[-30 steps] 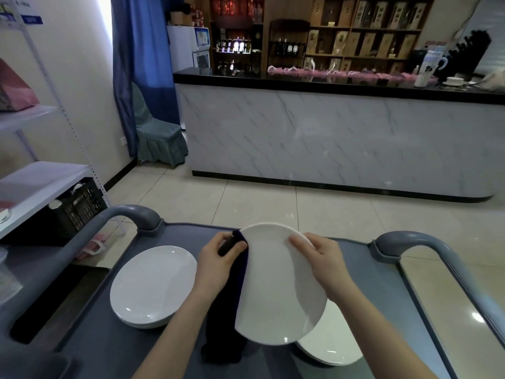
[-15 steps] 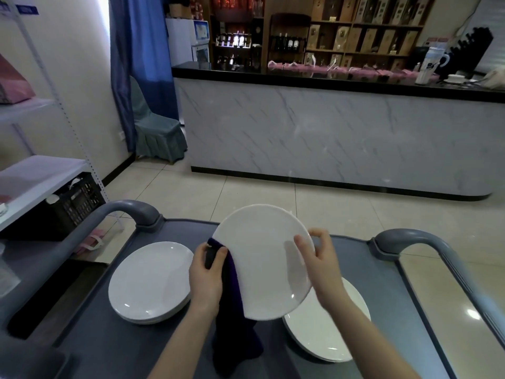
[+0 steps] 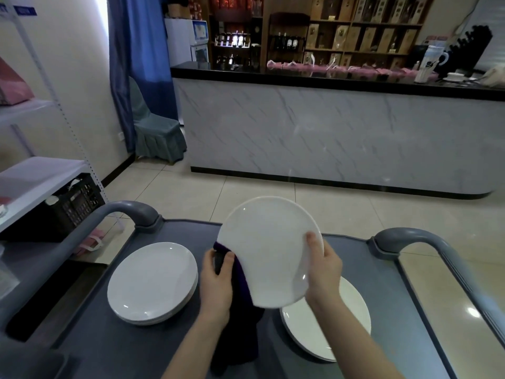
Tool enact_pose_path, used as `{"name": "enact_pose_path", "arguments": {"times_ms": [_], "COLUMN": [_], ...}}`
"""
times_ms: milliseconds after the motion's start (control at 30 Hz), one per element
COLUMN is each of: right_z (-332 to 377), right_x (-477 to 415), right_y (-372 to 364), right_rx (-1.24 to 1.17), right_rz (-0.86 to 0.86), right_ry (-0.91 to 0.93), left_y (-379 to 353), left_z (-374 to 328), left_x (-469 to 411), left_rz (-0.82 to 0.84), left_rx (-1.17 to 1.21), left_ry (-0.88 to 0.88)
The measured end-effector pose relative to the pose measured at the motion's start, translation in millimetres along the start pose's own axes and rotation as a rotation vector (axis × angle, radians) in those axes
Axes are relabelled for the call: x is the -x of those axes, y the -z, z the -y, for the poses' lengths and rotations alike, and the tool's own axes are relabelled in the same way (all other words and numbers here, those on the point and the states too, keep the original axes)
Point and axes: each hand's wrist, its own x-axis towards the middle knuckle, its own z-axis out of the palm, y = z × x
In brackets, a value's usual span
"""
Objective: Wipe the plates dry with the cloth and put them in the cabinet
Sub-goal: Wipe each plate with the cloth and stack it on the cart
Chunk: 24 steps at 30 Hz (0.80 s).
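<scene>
My left hand (image 3: 217, 285) pinches cloth (image 3: 243, 296) on the raised plate (image 3: 269, 250); right hand (image 3: 323, 272) grips its rim. Below, left stack (image 3: 151, 280) and right plates (image 3: 328, 329) flank; handles (image 3: 410, 239) hem worktop (image 3: 109, 346).

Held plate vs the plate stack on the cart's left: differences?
Pose: the held plate is tilted up above the cart; the left stack lies flat on it.
Count: the held plate is single; the left stack is several plates.
Contact: the right hand grips the held plate and the left hand holds the cloth at its edge; nothing touches the left stack.
Shared: white, round, glossy.
</scene>
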Motion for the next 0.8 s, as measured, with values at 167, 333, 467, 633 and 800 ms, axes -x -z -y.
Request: {"name": "enact_pose_path", "arguments": {"times_ms": [167, 333, 467, 633, 800], "right_z": [-11, 3, 22, 17, -7], "right_x": [19, -6, -19, -14, 17], "right_y": [-13, 10, 25, 17, -19], "right_rx": [-0.1, 0.122, 0.349, 0.242, -0.128], "right_rz": [-0.068, 0.136, 0.442, 0.287, -0.196], "right_ry": [-0.037, 0.1, 0.11, 0.108, -0.069], "left_y": [-15, 3, 15, 9, -25], "left_z": [6, -10, -25, -15, 3], "left_x": [14, -10, -26, -19, 10], "left_rz": [-0.126, 0.033, 0.288, 0.168, -0.118], "left_rx": [0.086, -0.06, -0.254, -0.146, 0.068], "left_ry": [0.054, -0.084, -0.161, -0.062, 0.062]}}
